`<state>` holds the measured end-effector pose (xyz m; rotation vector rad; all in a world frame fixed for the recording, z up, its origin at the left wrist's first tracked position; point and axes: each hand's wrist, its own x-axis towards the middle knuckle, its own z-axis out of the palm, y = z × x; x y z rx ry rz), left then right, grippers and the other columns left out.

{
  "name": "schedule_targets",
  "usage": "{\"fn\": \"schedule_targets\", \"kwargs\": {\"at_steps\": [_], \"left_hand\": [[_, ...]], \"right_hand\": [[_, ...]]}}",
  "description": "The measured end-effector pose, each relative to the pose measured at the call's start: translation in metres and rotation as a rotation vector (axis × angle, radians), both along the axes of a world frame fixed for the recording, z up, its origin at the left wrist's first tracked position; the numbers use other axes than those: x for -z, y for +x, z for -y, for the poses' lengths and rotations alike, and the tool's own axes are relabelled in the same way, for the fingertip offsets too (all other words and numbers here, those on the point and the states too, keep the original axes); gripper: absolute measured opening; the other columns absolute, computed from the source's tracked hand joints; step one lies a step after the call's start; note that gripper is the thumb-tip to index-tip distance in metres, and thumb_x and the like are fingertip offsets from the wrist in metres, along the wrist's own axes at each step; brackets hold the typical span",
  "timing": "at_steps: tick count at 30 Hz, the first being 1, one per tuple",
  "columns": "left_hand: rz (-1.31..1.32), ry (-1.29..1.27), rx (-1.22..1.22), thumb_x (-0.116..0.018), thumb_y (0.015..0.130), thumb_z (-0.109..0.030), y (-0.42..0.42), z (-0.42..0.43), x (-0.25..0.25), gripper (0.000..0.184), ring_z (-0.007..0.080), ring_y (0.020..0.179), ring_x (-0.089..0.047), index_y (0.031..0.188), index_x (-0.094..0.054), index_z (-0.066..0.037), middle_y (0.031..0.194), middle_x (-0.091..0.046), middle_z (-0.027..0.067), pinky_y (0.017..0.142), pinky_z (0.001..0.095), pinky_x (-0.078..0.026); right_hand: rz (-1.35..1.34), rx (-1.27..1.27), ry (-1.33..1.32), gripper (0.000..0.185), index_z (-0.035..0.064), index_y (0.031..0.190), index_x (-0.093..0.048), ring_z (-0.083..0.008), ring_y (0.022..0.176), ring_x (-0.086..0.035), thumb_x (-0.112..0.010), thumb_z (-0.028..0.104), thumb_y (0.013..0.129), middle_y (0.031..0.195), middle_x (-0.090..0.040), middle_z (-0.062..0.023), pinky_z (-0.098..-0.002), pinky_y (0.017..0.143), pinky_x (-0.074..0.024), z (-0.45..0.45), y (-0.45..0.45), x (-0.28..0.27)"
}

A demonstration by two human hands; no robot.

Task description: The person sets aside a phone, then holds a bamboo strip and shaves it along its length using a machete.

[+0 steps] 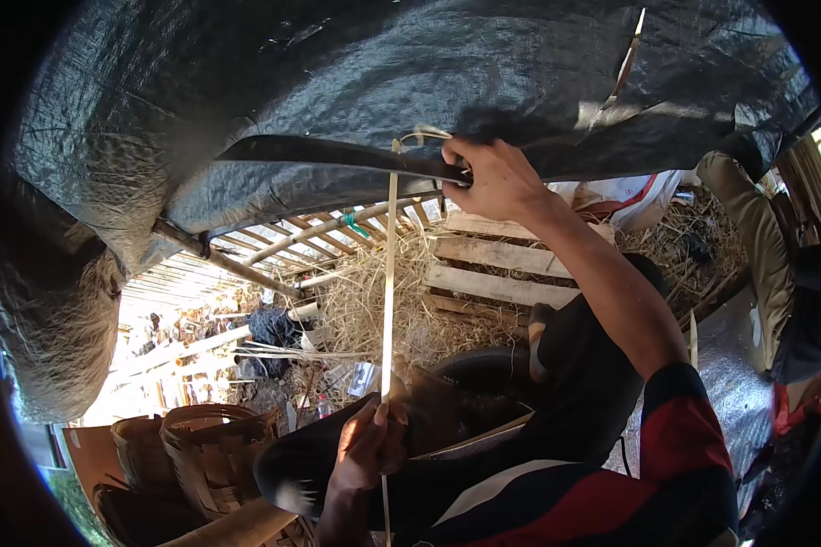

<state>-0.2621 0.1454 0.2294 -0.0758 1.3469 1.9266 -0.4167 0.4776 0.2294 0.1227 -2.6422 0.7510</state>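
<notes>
My left hand [369, 445] is closed around a long, thin bamboo strip [389, 292], which stands nearly upright and runs on below the fist. My right hand [494, 178], raised high, grips the right end of a long, dark, slightly curved machete [328, 151]. The blade reaches leftward across the strip's top end. At that crossing a thin, pale curl of shaving [424, 134] bends over toward my right fingers. The machete's handle is mostly covered by my hand.
A black tarp [337, 82] hangs close above and in front. Beyond lie a slatted wooden pallet [502, 269], scattered straw [347, 310] and a bamboo slat fence [310, 239]. Woven baskets [214, 456] stand at lower left. A dark round tub or tyre [483, 365] sits near my legs.
</notes>
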Motion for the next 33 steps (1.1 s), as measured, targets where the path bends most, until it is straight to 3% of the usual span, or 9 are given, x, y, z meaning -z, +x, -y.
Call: {"fn": "schedule_targets", "kwargs": {"at_steps": [4, 8, 14, 15, 20, 22, 26, 31, 33], "left_hand": [[0.019, 0.033, -0.002, -0.040, 0.100, -0.030, 0.000, 0.000, 0.002, 0.029, 0.0039, 0.039, -0.024, 0.101, -0.051, -0.003, 0.055, -0.031, -0.0042, 0.036, 0.0206, -0.022], [0.038, 0.038, 0.002, -0.041, 0.100, -0.030, 0.000, 0.000, -0.001, 0.029, 0.0039, 0.040, -0.025, 0.101, -0.050, -0.003, 0.056, -0.031, -0.0038, 0.036, 0.0206, -0.023], [0.043, 0.062, 0.028, -0.041, 0.100, -0.031, -0.001, -0.001, 0.003, 0.029, 0.0038, 0.039, -0.022, 0.101, -0.051, -0.003, 0.056, -0.032, -0.0034, 0.035, 0.0209, -0.021], [0.070, 0.051, 0.018, -0.041, 0.100, -0.031, -0.002, -0.001, 0.003, 0.029, 0.0040, 0.039, -0.023, 0.101, -0.051, -0.004, 0.056, -0.031, -0.0036, 0.036, 0.0211, -0.020], [0.076, 0.072, 0.002, -0.041, 0.100, -0.032, -0.003, -0.001, 0.010, 0.029, 0.0039, 0.040, -0.022, 0.100, -0.050, -0.005, 0.057, -0.030, -0.0038, 0.036, 0.0210, -0.019], [0.078, 0.104, -0.013, -0.042, 0.100, -0.033, -0.003, 0.002, 0.015, 0.028, 0.0037, 0.040, -0.021, 0.099, -0.050, -0.006, 0.057, -0.029, -0.0040, 0.036, 0.0208, -0.019], [0.114, 0.245, 0.017, -0.043, 0.099, -0.033, -0.008, -0.002, 0.013, 0.026, 0.0035, 0.042, -0.020, 0.096, -0.045, -0.007, 0.058, -0.025, -0.0051, 0.037, 0.0205, -0.017], [0.146, 0.284, -0.020, -0.040, 0.100, -0.033, -0.013, -0.010, 0.007, 0.027, 0.0032, 0.040, -0.016, 0.093, -0.044, -0.007, 0.056, -0.024, -0.0053, 0.034, 0.0212, -0.014], [0.152, 0.258, -0.005, -0.044, 0.098, -0.039, -0.014, -0.012, 0.006, 0.031, 0.0045, 0.041, -0.018, 0.091, -0.046, -0.009, 0.057, -0.025, -0.0046, 0.036, 0.0208, -0.016]], "right_hand": [[-0.062, -0.121, 0.025, 0.033, 0.0090, 0.093, -0.055, -0.0350, 0.064, -0.064, -0.073, 0.024, 0.070, 0.064, -0.062, -0.0144, -0.0425, 0.059, -0.0490, 0.007, 0.009, -0.007], [-0.003, 0.070, 0.009, 0.034, 0.0081, 0.096, -0.056, -0.0346, 0.063, -0.065, -0.072, 0.024, 0.071, 0.060, -0.061, -0.0141, -0.0424, 0.061, -0.0497, -0.005, -0.008, 0.004], [-0.113, -0.066, 0.041, 0.031, 0.0083, 0.095, -0.054, -0.0333, 0.058, -0.062, -0.071, 0.019, 0.072, 0.063, -0.060, -0.0136, -0.0404, 0.055, -0.0463, 0.000, -0.002, 0.004], [0.047, 0.002, 0.015, 0.036, 0.0073, 0.100, -0.055, -0.0344, 0.063, -0.065, -0.071, 0.025, 0.073, 0.062, -0.062, -0.0149, -0.0428, 0.061, -0.0503, 0.001, -0.001, -0.006], [0.026, 0.039, -0.115, 0.037, 0.0068, 0.099, -0.054, -0.0314, 0.059, -0.065, -0.072, 0.024, 0.072, 0.060, -0.061, -0.0126, -0.0408, 0.059, -0.0511, 0.006, 0.000, 0.007], [0.039, -0.087, -0.120, 0.033, 0.0082, 0.100, -0.052, -0.0304, 0.051, -0.061, -0.070, 0.017, 0.074, 0.059, -0.059, -0.0142, -0.0396, 0.051, -0.0448, 0.022, 0.018, -0.002], [0.155, -0.240, 0.075, 0.050, 0.0092, 0.108, -0.049, -0.0298, 0.055, -0.062, -0.075, 0.016, 0.065, 0.061, -0.060, -0.0113, -0.0384, 0.050, -0.0467, 0.058, 0.053, 0.001], [-0.069, -0.458, -0.010, 0.054, 0.0082, 0.107, -0.050, -0.0258, 0.052, -0.061, -0.076, 0.022, 0.062, 0.061, -0.059, -0.0081, -0.0366, 0.046, -0.0456, 0.076, 0.078, 0.019], [0.059, -0.472, 0.005, 0.053, 0.0082, 0.107, -0.051, -0.0253, 0.051, -0.061, -0.075, 0.022, 0.062, 0.060, -0.059, -0.0078, -0.0365, 0.046, -0.0453, 0.081, 0.085, 0.023]]}}
